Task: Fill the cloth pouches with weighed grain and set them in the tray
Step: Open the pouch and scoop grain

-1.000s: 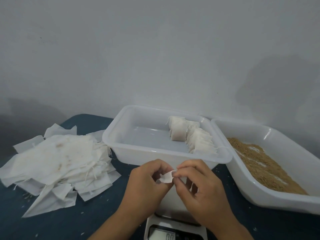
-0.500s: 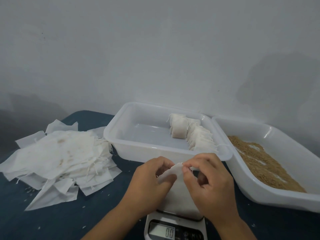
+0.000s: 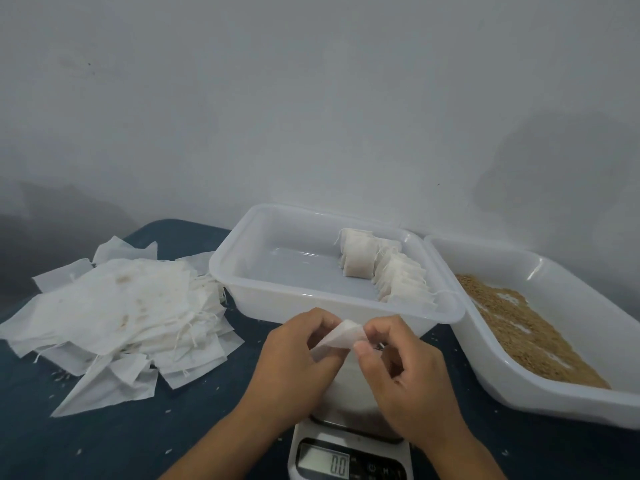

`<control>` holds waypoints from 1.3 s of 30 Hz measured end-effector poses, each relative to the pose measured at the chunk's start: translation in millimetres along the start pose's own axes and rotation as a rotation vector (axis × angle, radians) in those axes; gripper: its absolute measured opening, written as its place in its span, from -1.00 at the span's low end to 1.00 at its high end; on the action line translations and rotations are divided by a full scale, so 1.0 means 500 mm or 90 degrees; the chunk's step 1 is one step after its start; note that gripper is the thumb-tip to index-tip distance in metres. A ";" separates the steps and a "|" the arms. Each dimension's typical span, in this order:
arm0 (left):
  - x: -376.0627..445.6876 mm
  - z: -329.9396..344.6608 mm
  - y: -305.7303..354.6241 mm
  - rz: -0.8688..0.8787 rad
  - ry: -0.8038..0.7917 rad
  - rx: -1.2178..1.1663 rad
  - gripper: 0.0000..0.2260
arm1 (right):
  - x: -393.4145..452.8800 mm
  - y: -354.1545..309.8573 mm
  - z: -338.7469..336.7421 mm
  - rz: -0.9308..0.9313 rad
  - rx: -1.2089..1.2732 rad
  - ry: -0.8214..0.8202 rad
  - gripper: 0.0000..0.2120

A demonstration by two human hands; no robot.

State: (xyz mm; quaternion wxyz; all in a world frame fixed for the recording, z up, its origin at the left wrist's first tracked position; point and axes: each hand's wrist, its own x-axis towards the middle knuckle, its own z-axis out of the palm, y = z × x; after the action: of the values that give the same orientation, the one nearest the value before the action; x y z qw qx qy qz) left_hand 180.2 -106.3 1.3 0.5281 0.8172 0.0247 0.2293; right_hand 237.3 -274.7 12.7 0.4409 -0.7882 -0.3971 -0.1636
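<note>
Your grain bin (image 3: 568, 327) sits right, the tray (image 3: 277, 289) centre with filled pouches (image 3: 388, 271) along its right side. Over the scale (image 3: 349, 459), your left hand (image 3: 294, 368) and right hand (image 3: 408, 382) each pinch the empty pouch (image 3: 337, 339), stretched between the fingertips.

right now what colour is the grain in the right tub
Light brown, tan; the grain shows best in the head view.
</note>
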 end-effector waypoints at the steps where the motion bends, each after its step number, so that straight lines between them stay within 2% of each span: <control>1: 0.000 -0.001 0.000 0.001 -0.001 -0.001 -0.92 | 0.001 0.000 0.000 0.003 -0.012 -0.002 -0.86; 5: 0.001 -0.003 -0.004 0.003 0.002 0.004 -0.87 | 0.002 0.003 0.001 -0.001 -0.028 -0.029 -0.93; 8: 0.003 -0.001 -0.010 -0.025 0.010 0.021 -0.85 | -0.001 0.003 -0.002 0.031 0.037 -0.059 -0.86; 15: 0.006 -0.004 -0.013 -0.026 -0.002 0.023 -0.86 | -0.002 -0.006 -0.009 0.039 0.062 -0.055 -0.92; 23: 0.007 -0.009 -0.011 -0.002 0.000 0.052 -0.93 | 0.003 0.005 -0.015 0.004 -0.025 -0.026 -0.83; 26: 0.007 -0.008 -0.010 0.003 0.004 0.061 -0.96 | 0.004 0.009 -0.017 0.020 -0.030 -0.020 -0.67; 36: 0.006 -0.010 -0.007 -0.007 0.011 0.070 -0.95 | 0.003 -0.001 -0.013 0.059 0.005 -0.025 -0.77; 39: 0.006 -0.011 -0.007 -0.007 0.016 0.073 -0.92 | 0.003 0.000 -0.011 0.046 -0.002 -0.008 -0.90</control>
State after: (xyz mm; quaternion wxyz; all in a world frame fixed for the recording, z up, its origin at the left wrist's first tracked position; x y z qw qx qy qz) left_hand 181.2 -99.4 1.0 0.4816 0.8429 0.0487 0.2351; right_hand 238.7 -278.3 16.5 0.4428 -0.8038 -0.3706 -0.1432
